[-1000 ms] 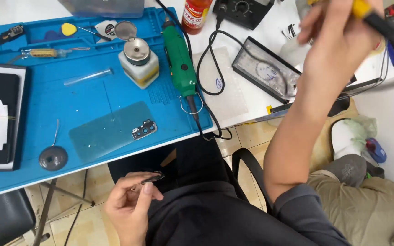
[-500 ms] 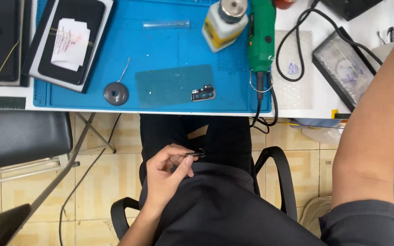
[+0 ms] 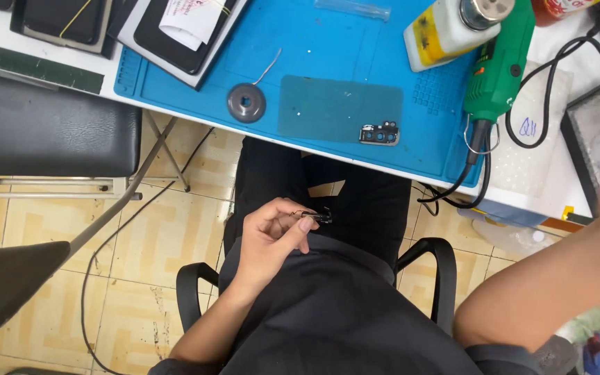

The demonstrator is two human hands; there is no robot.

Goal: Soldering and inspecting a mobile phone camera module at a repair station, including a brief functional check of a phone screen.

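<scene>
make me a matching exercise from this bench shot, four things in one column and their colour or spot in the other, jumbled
Things:
1. rotary tool
2. round metal disc
3. small dark part
4. work mat

Descriptions:
A. pinched in the left hand, over the lap
B. blue, spread on the white table
C. green, lying at the mat's right edge with a black cord
D. grey, on the mat near its front edge, left of the camera bracket

Pairs: 1-C, 2-D, 3-A, 4-B
</scene>
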